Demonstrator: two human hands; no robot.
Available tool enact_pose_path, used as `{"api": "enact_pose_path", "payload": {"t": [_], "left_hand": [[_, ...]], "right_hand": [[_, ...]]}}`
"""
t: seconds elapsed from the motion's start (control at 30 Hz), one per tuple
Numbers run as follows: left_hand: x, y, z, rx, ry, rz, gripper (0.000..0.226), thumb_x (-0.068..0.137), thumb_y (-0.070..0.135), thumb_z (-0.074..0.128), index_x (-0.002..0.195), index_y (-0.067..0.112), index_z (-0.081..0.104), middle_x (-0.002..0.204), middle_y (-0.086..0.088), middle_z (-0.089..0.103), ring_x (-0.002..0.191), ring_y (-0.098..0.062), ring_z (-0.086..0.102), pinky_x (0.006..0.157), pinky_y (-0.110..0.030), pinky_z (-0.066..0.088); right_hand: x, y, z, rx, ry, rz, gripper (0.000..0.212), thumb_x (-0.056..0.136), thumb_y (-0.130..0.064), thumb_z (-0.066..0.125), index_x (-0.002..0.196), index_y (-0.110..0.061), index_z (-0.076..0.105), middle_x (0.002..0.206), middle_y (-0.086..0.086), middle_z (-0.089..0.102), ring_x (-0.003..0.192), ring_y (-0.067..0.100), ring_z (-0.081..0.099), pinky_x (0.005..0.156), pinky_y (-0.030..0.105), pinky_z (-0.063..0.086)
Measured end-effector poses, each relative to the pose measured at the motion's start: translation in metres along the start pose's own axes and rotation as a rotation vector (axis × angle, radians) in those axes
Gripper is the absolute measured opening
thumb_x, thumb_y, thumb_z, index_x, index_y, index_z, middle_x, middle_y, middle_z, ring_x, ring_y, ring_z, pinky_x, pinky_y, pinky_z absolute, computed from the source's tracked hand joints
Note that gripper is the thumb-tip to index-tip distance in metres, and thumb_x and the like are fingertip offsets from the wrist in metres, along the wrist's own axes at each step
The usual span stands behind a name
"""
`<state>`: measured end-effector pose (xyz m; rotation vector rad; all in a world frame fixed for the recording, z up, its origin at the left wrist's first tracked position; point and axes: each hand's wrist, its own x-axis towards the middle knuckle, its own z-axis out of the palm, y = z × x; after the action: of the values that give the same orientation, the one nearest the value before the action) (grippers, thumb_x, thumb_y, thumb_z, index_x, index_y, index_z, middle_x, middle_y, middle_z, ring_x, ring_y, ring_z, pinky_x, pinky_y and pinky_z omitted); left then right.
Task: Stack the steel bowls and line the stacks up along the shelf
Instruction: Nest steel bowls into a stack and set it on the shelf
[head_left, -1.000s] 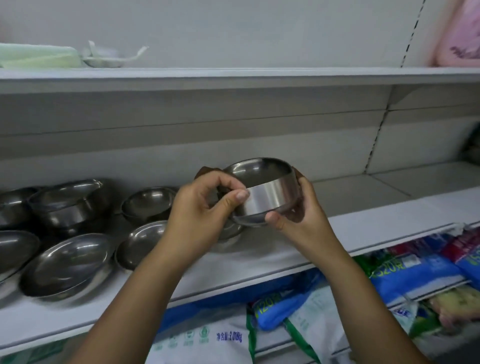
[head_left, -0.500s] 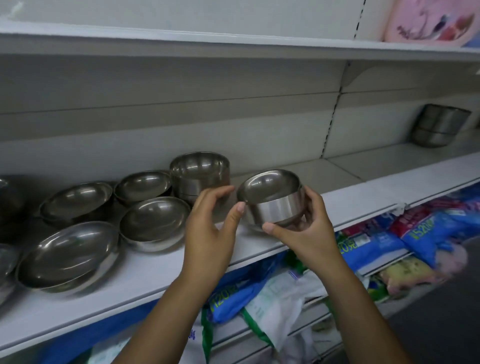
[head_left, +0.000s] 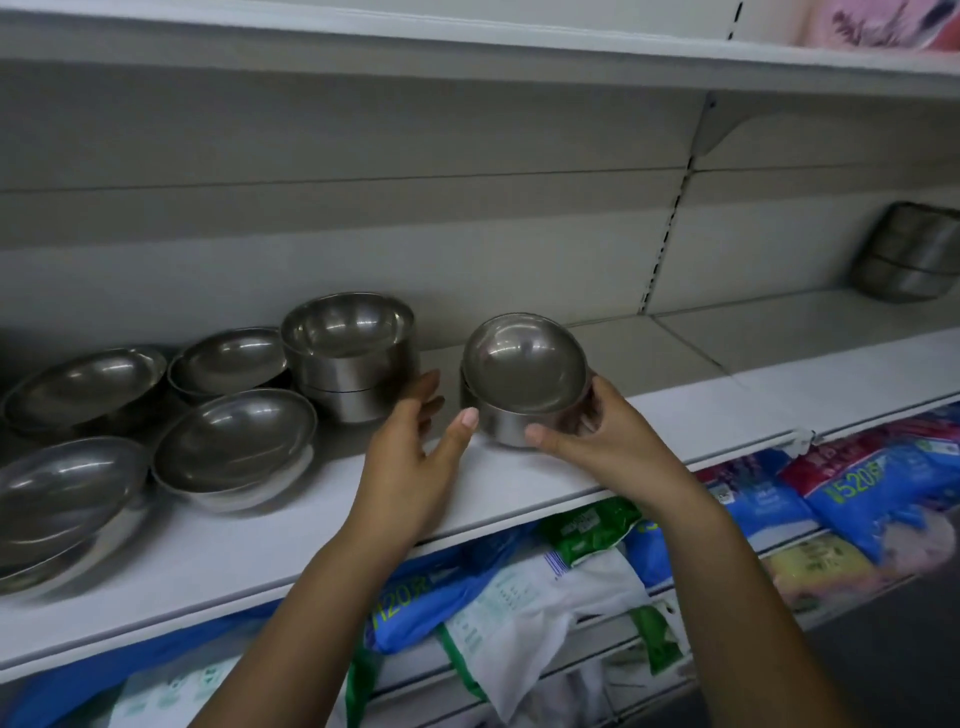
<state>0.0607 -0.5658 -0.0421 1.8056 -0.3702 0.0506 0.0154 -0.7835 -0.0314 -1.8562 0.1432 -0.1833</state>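
Your right hand (head_left: 597, 441) is gripping the tilted bowl (head_left: 522, 374) near the front edge of the shelf (head_left: 675, 415); your left hand (head_left: 410, 457) is hovering open beside it. Be levelling it before releasing.

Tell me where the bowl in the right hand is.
Centre of the head view: the bowl, tilted, is in the right hand just right of the bowl stack, low at the shelf.

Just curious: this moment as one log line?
right hand: grips small bowl; left hand: open beside it; bowl stack: to its left
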Motion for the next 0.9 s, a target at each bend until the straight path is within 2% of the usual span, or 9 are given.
{"api": "enact_pose_path", "payload": {"t": [0.07,0.13,0.23,0.33,0.47,0.6,0.7,0.8,0.9], "left_hand": [[0.003,0.001,0.003,0.002,-0.038,-0.015,0.084,0.078,0.048,0.072,0.15,0.019,0.041,0.145,0.006,0.051,0.134,-0.011,0.051,0.114,-0.037,0.043],[0.008,0.004,0.006,0.044,-0.085,-0.015,0.099,0.073,0.049,0.079,0.155,0.018,0.033,0.152,0.004,0.046,0.138,-0.01,0.047,0.116,-0.034,0.04],[0.019,0.009,0.016,0.082,-0.115,0.014,0.113,0.062,0.058,0.088,0.153,0.021,0.032,0.15,0.009,0.048,0.137,-0.006,0.047,0.114,-0.028,0.04],[0.024,0.007,0.028,0.049,-0.112,0.03,0.102,0.06,0.052,0.092,0.143,0.028,0.039,0.139,0.015,0.058,0.128,0.002,0.054,0.108,-0.025,0.045],[0.022,0.006,0.033,0.051,-0.102,0.09,0.083,0.069,0.031,0.093,0.135,0.038,0.043,0.132,0.022,0.059,0.118,0.016,0.054,0.096,-0.004,0.04],[0.023,0.003,0.031,0.047,-0.082,0.08,0.09,0.063,0.039,0.094,0.139,0.034,0.047,0.13,0.02,0.063,0.117,0.011,0.057,0.099,-0.012,0.045],[0.02,0.007,0.029,0.061,-0.049,0.078,0.094,0.06,0.04,0.095,0.14,0.035,0.045,0.126,0.024,0.062,0.113,0.015,0.055,0.091,-0.004,0.043],[0.017,0.011,0.026,0.064,-0.026,0.076,0.086,0.06,0.038,0.095,0.129,0.047,0.045,0.12,0.027,0.063,0.11,0.014,0.058,0.089,-0.005,0.045],[0.01,0.014,0.024,0.068,0.024,0.066,0.079,0.057,0.044,0.096,0.119,0.056,0.048,0.114,0.028,0.066,0.108,0.008,0.062,0.09,-0.013,0.05]], "right_hand": [[0.007,-0.003,-0.012,-0.024,0.072,-0.002,0.096,0.055,-0.081,0.078,0.135,-0.032,0.057,0.131,-0.016,0.066,0.124,0.002,0.059,0.109,0.033,0.045],[0.017,-0.01,-0.023,-0.066,0.204,-0.007,0.083,0.067,-0.081,0.07,0.131,-0.028,0.064,0.122,-0.013,0.07,0.115,0.006,0.064,0.102,0.033,0.051],[0.037,-0.025,-0.027,-0.137,0.245,-0.071,0.031,0.089,-0.051,0.071,0.102,-0.023,0.077,0.091,-0.01,0.076,0.085,0.008,0.068,0.077,0.022,0.05],[0.056,-0.03,-0.026,-0.31,0.253,-0.113,0.017,0.089,-0.036,0.075,0.093,-0.019,0.078,0.083,-0.004,0.074,0.077,0.011,0.066,0.068,0.02,0.045],[0.069,-0.033,-0.029,-0.411,0.241,-0.134,0.009,0.09,-0.023,0.073,0.092,-0.015,0.076,0.088,0.001,0.073,0.085,0.019,0.068,0.075,0.024,0.049],[0.074,-0.033,-0.031,-0.484,0.215,-0.184,0.011,0.091,-0.022,0.071,0.088,-0.012,0.075,0.085,0.004,0.073,0.084,0.022,0.067,0.075,0.027,0.05],[0.075,-0.034,-0.031,-0.44,0.234,-0.218,0.012,0.092,-0.021,0.07,0.089,-0.011,0.076,0.082,0.001,0.072,0.079,0.016,0.065,0.068,0.019,0.047],[0.072,-0.04,-0.032,-0.346,0.252,-0.224,0.015,0.093,-0.019,0.066,0.083,-0.011,0.072,0.066,-0.004,0.066,0.058,0.007,0.06,0.055,0.013,0.044],[0.069,-0.045,-0.03,-0.179,0.281,-0.235,0.015,0.093,-0.013,0.064,0.083,-0.006,0.071,0.058,0.003,0.064,0.043,0.009,0.059,0.047,0.015,0.043]]}}
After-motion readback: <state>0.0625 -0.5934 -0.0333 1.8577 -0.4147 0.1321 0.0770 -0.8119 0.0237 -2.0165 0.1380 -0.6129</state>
